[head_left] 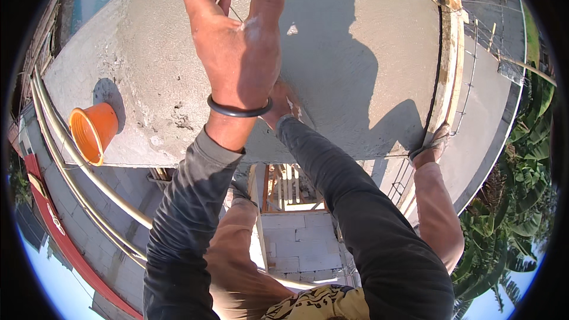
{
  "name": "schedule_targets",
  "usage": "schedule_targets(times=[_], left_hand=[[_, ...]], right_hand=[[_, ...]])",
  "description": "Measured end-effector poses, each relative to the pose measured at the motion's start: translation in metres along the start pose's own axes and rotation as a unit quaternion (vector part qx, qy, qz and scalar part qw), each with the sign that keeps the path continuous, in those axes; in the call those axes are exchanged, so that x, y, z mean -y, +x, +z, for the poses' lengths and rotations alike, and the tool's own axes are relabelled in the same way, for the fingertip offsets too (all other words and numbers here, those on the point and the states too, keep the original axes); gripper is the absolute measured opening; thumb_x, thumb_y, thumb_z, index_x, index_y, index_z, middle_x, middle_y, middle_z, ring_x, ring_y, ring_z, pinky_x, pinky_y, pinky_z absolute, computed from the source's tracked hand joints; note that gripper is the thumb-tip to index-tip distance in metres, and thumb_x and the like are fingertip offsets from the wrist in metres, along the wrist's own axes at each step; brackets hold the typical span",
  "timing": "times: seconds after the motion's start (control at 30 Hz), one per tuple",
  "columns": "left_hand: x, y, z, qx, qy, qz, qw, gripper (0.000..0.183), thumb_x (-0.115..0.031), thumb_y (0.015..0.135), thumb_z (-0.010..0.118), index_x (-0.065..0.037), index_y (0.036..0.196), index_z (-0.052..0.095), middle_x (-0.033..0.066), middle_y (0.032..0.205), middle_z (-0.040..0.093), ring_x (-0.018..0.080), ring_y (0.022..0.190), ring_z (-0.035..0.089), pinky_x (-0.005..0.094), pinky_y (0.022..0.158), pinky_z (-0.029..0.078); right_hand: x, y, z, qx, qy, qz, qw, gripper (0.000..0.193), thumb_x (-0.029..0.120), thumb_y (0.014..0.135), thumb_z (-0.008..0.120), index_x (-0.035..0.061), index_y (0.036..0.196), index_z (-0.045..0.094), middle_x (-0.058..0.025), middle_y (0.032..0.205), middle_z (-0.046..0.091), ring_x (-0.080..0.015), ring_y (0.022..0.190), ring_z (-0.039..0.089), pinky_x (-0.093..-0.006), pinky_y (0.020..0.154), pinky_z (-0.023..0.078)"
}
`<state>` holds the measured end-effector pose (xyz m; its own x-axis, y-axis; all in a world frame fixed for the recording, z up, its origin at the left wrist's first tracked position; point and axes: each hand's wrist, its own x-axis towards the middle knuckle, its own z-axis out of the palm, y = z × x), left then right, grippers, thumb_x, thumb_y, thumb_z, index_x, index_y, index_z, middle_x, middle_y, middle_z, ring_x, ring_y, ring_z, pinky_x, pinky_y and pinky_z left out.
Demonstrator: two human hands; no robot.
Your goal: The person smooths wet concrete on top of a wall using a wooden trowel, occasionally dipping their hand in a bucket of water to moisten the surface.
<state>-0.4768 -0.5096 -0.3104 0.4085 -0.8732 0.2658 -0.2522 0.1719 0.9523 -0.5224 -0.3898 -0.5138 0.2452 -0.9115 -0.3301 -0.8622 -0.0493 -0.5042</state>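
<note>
My left hand point(240, 41) is raised over a grey slab of smoothed cement point(397, 41), thumb and fingers apart, a black band at its wrist. The upper frame edge cuts off some of its fingertips, and a thin dark line shows between thumb and fingers. Lower down, my right hand point(283, 105) is near the slab's surface, mostly behind my left wrist. Its fingers are hidden, so I cannot tell whether it holds anything. Both forearms wear dark sleeves. My shadow point(332, 53) falls across the slab.
An orange bucket point(98, 130) stands tilted in view on the slab's left part. A wooden board point(451, 53) edges the right side, beside thin metal bars. Long pale poles point(89, 172) run along the left. Below are a block wall point(302, 243) and an opening. Leafy plants point(527, 201) grow right.
</note>
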Motion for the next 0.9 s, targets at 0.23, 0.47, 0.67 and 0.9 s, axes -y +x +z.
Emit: schedule_targets(times=[0.23, 0.47, 0.67, 0.9], left_hand=[[-0.132, -0.164, -0.154, 0.129, 0.214, -0.367, 0.896, 0.064, -0.015, 0.081, 0.072, 0.005, 0.135, 0.044, 0.0243, 0.133, 0.048, 0.0378, 0.124, 0.047, 0.0451, 0.107, 0.037], [-0.135, -0.222, -0.179, 0.12, 0.128, -0.332, 0.927, 0.057, -0.009, 0.084, 0.067, 0.005, 0.135, 0.045, 0.0237, 0.133, 0.047, 0.0391, 0.125, 0.045, 0.0459, 0.108, 0.036], [-0.132, -0.232, -0.217, 0.034, 0.125, -0.355, 0.926, 0.053, -0.012, 0.088, 0.066, 0.005, 0.134, 0.046, 0.0235, 0.135, 0.048, 0.0373, 0.126, 0.047, 0.0443, 0.108, 0.036], [-0.198, -0.109, -0.335, 0.098, 0.099, -0.632, 0.762, 0.06, -0.014, 0.078, 0.075, -0.001, 0.132, 0.055, 0.0226, 0.132, 0.055, 0.0393, 0.132, 0.046, 0.0518, 0.107, 0.04]], right_hand=[[0.076, -0.024, -0.028, -0.132, 0.231, 0.017, 0.964, 0.068, 0.023, 0.092, 0.069, 0.011, 0.151, 0.038, -0.0226, 0.11, 0.067, -0.0313, 0.092, 0.067, -0.0374, 0.08, 0.053], [-0.069, -0.108, -0.014, -0.216, 0.135, 0.196, 0.947, 0.068, 0.025, 0.094, 0.064, -0.0027, 0.149, 0.035, -0.029, 0.124, 0.063, -0.0393, 0.106, 0.065, -0.0405, 0.088, 0.05], [0.005, -0.022, 0.051, -0.177, 0.175, 0.232, 0.94, 0.065, 0.027, 0.095, 0.062, -0.003, 0.147, 0.035, -0.0321, 0.119, 0.063, -0.047, 0.108, 0.062, -0.0469, 0.09, 0.049], [0.18, 0.177, 0.014, -0.089, 0.325, 0.124, 0.933, 0.059, 0.029, 0.094, 0.061, -0.0027, 0.14, 0.042, -0.0305, 0.104, 0.067, -0.0465, 0.1, 0.065, -0.0483, 0.085, 0.052]])
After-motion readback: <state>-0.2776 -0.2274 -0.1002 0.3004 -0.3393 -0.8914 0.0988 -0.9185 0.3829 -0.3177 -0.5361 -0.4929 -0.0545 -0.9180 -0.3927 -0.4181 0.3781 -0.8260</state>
